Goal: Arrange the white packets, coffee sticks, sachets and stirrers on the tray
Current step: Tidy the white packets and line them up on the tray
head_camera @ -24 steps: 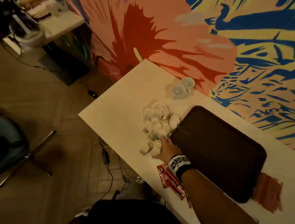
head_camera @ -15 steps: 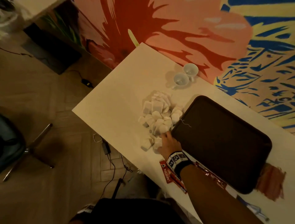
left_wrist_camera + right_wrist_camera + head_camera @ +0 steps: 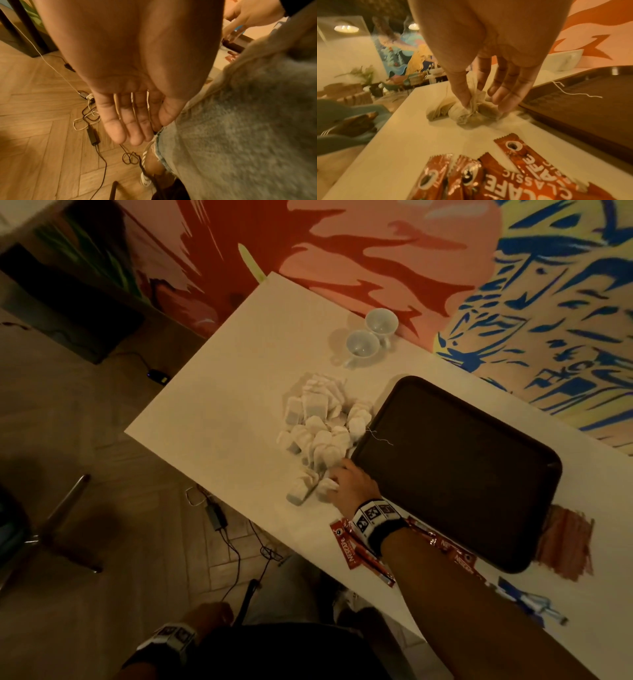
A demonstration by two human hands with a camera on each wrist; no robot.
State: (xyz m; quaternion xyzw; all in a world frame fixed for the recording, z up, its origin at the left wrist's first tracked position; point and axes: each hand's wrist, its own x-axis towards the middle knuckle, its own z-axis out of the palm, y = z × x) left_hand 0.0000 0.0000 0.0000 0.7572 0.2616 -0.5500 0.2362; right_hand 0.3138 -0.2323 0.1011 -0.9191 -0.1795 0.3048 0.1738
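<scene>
Pinching one white packet (image 3: 467, 108) with my right hand (image 3: 351, 484) beside the tray (image 3: 479, 508) — still bare — coffee sticks (image 3: 488, 175) untouched at the table's near edge; left hand (image 3: 130, 116) hangs slack, holding nothing.

- We see a white table (image 3: 219, 392) standing against a painted wall (image 3: 394, 251), a mural of red and salmon shapes with blue strokes on yellow to the right.
- Left of the table lies a herringbone wood floor (image 3: 102, 508), dimly lit and warm.
- Cables and a power adapter (image 3: 215, 517) trail on the floor beside the table's near edge.
- Further left of the table, a metal chair leg (image 3: 61, 508) slants across the floor.
- Beyond the table's far end, round ceiling lamps (image 3: 346, 28) glow, with potted plants (image 3: 363, 75) below.
</scene>
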